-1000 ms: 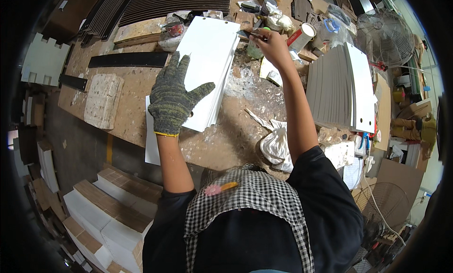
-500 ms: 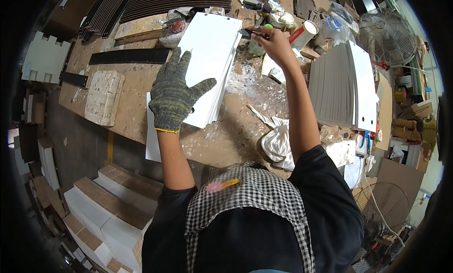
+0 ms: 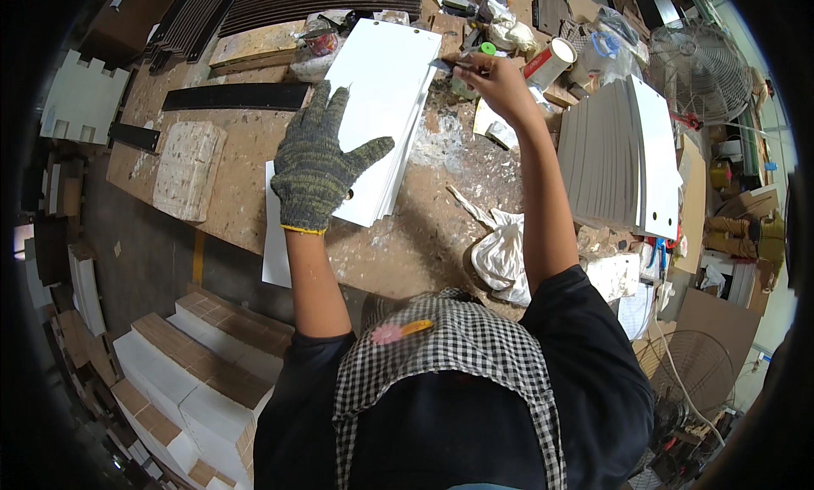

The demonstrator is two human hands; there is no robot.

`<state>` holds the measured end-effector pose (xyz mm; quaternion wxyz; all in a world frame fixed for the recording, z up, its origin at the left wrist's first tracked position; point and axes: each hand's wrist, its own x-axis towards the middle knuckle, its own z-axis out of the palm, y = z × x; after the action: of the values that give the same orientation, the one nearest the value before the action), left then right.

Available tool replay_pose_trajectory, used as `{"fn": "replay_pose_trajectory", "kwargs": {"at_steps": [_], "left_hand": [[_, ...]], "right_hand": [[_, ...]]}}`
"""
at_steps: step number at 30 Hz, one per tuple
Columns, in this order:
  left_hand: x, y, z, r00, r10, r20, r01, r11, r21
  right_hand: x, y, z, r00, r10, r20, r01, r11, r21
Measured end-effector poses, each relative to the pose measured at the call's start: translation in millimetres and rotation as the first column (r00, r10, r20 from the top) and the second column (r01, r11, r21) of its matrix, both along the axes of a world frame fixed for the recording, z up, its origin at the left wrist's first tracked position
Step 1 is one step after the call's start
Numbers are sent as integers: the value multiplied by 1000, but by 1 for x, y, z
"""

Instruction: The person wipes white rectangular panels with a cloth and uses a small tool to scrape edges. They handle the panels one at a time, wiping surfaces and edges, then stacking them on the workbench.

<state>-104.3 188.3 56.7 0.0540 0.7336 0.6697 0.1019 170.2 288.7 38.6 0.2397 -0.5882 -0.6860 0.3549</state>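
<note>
- While the left hand [image 3: 318, 164], in a grey-green knitted work glove with a yellow cuff, lies flat with its fingers spread wide, it presses down on the lower end of a stack of long white rectangular panels [image 3: 383, 100] and grips nothing.
- That stack sits in the upper middle of the frame on a brown chipboard workbench [image 3: 246, 159] spattered with white; its long axis runs from the lower left, under the glove, up and slightly right toward the far side of the bench.
- A small round hole shows near the stack's near end, just right of the glove.
- The bare right hand [image 3: 492, 79] is at the stack's upper right edge, fingers curled closed around a small dark tool [image 3: 443, 64] whose tip touches that edge; what kind of tool it is cannot be told.
- A single white sheet [image 3: 275, 236] sticks out from under the stack and hangs over the near bench edge.
- Left of the stack lie a long black flat strip [image 3: 237, 97] and a pale rough block [image 3: 188, 169].
- Right of the right forearm, a crumpled white rag [image 3: 502, 251] lies on the bench, and further right stands a row of grey and white panels on edge [image 3: 619, 155].
- Beyond the right hand is clutter, including a red and white tube [image 3: 549, 63].
- Lower left, below the bench, white-faced boards [image 3: 191, 380] are stacked.
</note>
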Motion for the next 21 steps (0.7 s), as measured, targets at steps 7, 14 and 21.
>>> {"fn": "replay_pose_trajectory", "kwargs": {"at_steps": [7, 14, 21], "left_hand": [[2, 0, 1, 1000, 14, -16, -14, 1000, -14], [3, -1, 1, 1000, 8, 0, -8, 1000, 11], [1, 1, 0, 1000, 5, 3, -5, 1000, -2]], "right_hand": [[-1, -3, -3, 1000, -4, -20, 4, 1000, 8], [1, -2, -24, 991, 60, -123, -57, 998, 28], [-4, -16, -14, 988, 72, -140, -61, 995, 80]]}}
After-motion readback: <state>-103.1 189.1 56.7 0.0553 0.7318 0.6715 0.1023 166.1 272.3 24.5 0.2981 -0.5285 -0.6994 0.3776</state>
